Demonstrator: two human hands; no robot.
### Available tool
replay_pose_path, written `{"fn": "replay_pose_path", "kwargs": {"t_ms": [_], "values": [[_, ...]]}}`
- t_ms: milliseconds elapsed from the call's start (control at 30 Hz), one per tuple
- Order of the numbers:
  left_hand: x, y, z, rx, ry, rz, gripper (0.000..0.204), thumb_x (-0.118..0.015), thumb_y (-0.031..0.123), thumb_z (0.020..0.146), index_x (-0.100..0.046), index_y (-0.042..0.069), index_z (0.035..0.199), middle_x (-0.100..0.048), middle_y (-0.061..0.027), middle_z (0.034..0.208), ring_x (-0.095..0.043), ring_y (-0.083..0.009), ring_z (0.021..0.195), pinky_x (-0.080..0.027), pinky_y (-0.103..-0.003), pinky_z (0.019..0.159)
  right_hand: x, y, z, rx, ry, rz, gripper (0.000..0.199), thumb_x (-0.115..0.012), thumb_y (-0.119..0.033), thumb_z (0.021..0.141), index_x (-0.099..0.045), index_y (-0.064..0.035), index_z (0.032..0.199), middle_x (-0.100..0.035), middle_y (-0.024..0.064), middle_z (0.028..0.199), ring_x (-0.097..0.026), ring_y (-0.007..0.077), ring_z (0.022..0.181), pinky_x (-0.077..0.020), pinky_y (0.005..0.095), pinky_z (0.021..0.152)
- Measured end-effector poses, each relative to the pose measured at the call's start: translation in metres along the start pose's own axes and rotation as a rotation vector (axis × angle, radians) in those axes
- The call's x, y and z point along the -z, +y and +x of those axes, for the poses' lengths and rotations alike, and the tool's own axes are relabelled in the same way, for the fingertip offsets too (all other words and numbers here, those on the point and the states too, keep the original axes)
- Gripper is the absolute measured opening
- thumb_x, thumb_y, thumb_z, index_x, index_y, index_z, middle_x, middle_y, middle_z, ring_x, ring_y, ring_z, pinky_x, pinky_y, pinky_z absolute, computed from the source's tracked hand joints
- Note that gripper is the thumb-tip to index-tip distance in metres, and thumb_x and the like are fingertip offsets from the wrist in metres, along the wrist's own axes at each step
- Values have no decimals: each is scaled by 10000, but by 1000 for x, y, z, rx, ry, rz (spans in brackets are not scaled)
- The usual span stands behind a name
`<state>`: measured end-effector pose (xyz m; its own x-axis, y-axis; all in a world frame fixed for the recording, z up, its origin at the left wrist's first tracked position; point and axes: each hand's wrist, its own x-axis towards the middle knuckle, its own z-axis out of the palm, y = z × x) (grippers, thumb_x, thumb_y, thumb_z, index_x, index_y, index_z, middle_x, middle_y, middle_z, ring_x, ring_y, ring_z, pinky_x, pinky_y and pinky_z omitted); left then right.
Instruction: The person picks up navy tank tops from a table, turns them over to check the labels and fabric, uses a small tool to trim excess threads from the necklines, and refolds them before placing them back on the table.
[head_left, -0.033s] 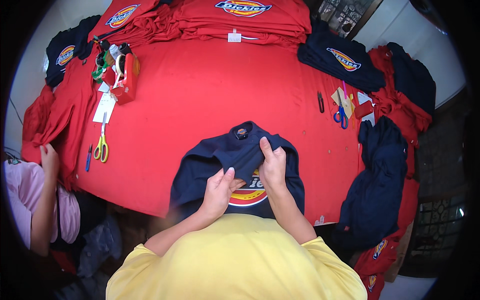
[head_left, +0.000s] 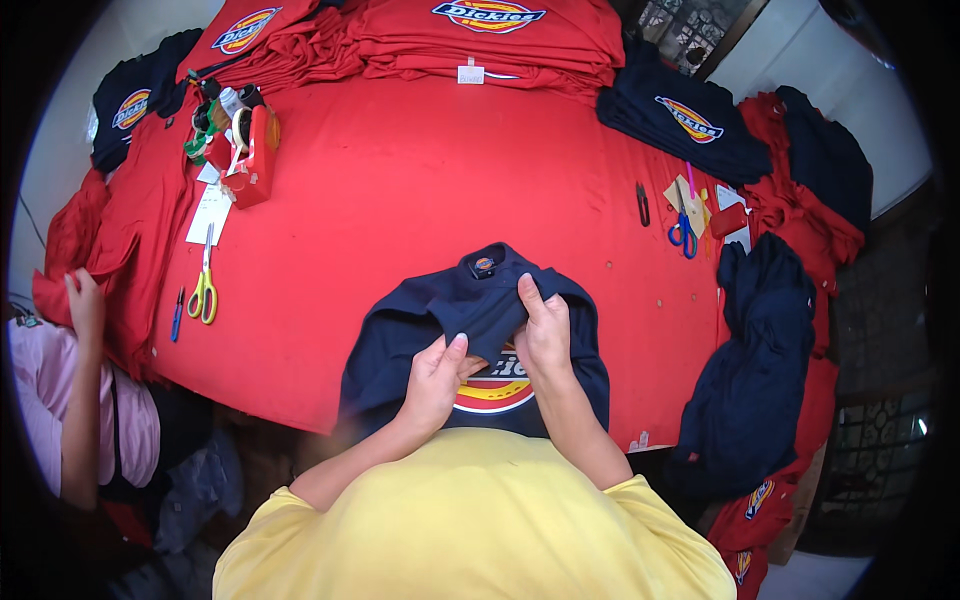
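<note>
A navy shirt [head_left: 385,335] lies at the near edge of the red-covered table, its collar pointing away from me. A colourful printed emblem on its front is partly hidden by my hands and a raised fold. My left hand [head_left: 436,380] pinches the lower left end of this fold between thumb and fingers. Higher up and to the right, my right hand [head_left: 543,330] grips the other end, thumb on top. The cloth between them is stretched. Inside the collar a small neck label [head_left: 484,265] shows.
Red shirts [head_left: 490,45] are stacked at the far edge, navy shirts [head_left: 685,120] far right. Yellow scissors [head_left: 204,290], a blue pen [head_left: 178,315] and a red tape dispenser [head_left: 255,165] lie left; blue scissors [head_left: 683,235] and thread snips [head_left: 642,204] right. At left, a co-worker's hand [head_left: 87,305] touches red cloth.
My hands and the navy shirt have hardly moved. At the left, the co-worker's hand has shifted a little up and to the left with the red cloth.
</note>
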<state>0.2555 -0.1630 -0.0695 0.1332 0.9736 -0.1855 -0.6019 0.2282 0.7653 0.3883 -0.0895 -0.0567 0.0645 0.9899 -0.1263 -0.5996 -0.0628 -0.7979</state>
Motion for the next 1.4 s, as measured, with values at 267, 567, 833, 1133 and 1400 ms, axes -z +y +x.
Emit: {"fn": "replay_pose_path", "kwargs": {"t_ms": [267, 567, 833, 1133, 1400], "values": [[8, 12, 11, 111, -26, -4, 558, -425, 382, 1004, -576, -150, 1080, -670, -221, 968, -681, -258, 895, -541, -365, 862, -9, -13, -4, -260, -129, -251, 202, -675, -181, 868, -659, 7, 940, -673, 47, 860, -625, 110, 750, -498, 256, 708], [13, 7, 0, -20, 59, 465, 616, -403, 423, 1004, -594, -162, 998, -668, -249, 922, -674, -278, 901, -532, -360, 852, -6, 2, 3, -50, -16, -113, 139, -647, -105, 883, -657, 26, 930, -667, 50, 891, -619, 103, 772, -490, 258, 716], [6, 17, -3, -23, 84, 113, 616, -368, 458, 1004, -530, -115, 1165, -640, -210, 1097, -645, -275, 1012, -499, -392, 907, -7, -12, 6, -160, -141, -123, 179, -622, -131, 915, -642, 19, 1011, -661, 48, 959, -607, 105, 863, -479, 258, 791], [2, 38, 1, 14, -2, -100, 334, -572, 85, 926, -516, -22, 1237, -611, -159, 1184, -611, -234, 1080, -503, -397, 921, 7, -26, -2, -237, -378, -299, 252, -667, -109, 865, -623, 22, 1075, -654, 49, 1002, -602, 132, 939, -474, 288, 873], [28, 96, 28, 149, -324, -372, 338, -541, 166, 942, -532, -22, 1223, -601, -147, 1217, -593, -227, 1122, -485, -365, 961, 10, -84, 43, -9, -431, -228, 366, -579, -173, 927, -544, 64, 1203, -621, 172, 1167, -614, 253, 1068, -473, 368, 956]]}}
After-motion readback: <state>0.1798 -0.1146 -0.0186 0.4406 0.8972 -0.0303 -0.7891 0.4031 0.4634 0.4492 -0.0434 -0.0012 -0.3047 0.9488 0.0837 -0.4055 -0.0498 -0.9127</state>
